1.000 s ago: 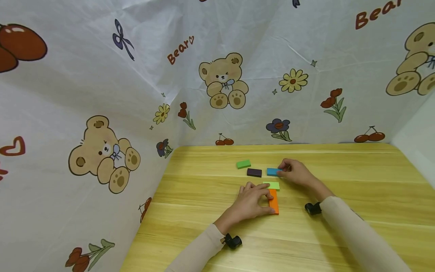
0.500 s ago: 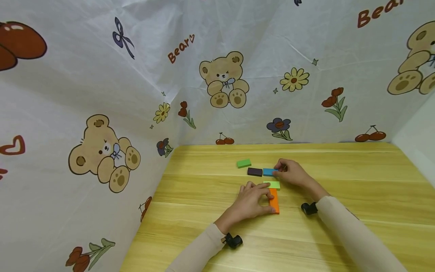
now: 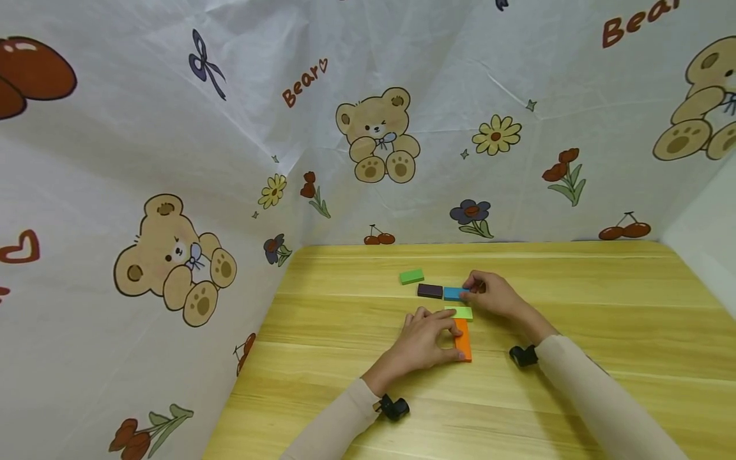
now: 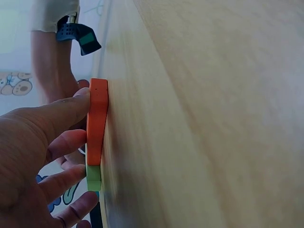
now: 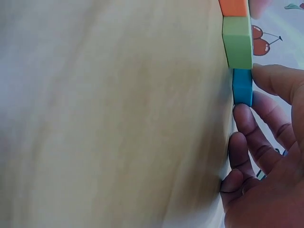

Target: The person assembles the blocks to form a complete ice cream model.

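Observation:
My left hand (image 3: 421, 340) lies along an orange block (image 3: 463, 342), thumb at its near end and a bent finger farther up. Another fingertip of that hand touches the light green block (image 3: 462, 312), which lies crosswise against the orange block's far end. Behind the green block, my right hand (image 3: 493, 294) pinches the right end of a blue block (image 3: 453, 293) between thumb and fingers. The right wrist view shows the blue block (image 5: 242, 87) just beyond the light green block (image 5: 237, 42). Close to the blue block's left end lies a dark purple block (image 3: 430, 291).
A brighter green block (image 3: 411, 276) lies back left of the purple one, slightly turned. All the blocks lie flat on a wooden table (image 3: 345, 358). A bear-printed cloth (image 3: 437, 191) hangs along the table's back and left edges.
The right hand has slid the blue block left, close to the purple block, then slightly toward the near side. The left hand and the orange and light green blocks have stayed put.

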`<control>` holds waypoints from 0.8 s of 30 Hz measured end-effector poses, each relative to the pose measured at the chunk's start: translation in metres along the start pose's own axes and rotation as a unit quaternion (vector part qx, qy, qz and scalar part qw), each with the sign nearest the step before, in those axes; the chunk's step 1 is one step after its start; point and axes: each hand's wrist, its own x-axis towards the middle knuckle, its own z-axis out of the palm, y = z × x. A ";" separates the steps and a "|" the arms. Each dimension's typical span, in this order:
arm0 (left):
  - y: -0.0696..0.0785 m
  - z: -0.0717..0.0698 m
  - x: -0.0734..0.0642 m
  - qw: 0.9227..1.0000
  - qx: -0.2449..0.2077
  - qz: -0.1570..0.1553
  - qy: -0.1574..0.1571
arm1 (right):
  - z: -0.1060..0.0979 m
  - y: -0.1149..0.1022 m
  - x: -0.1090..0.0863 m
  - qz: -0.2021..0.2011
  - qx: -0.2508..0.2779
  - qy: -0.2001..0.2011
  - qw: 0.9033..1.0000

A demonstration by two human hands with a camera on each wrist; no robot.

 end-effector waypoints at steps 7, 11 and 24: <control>0.000 0.000 0.000 1.000 -0.003 -0.003 -0.003 | 0.002 -0.004 -0.007 0.004 0.015 -0.002 1.000; 0.001 0.000 0.000 1.000 -0.007 -0.008 -0.005 | 0.002 -0.005 -0.008 0.012 0.015 -0.004 1.000; -0.002 0.001 0.000 1.000 -0.005 -0.004 -0.001 | 0.004 -0.005 -0.013 -0.003 0.013 0.000 1.000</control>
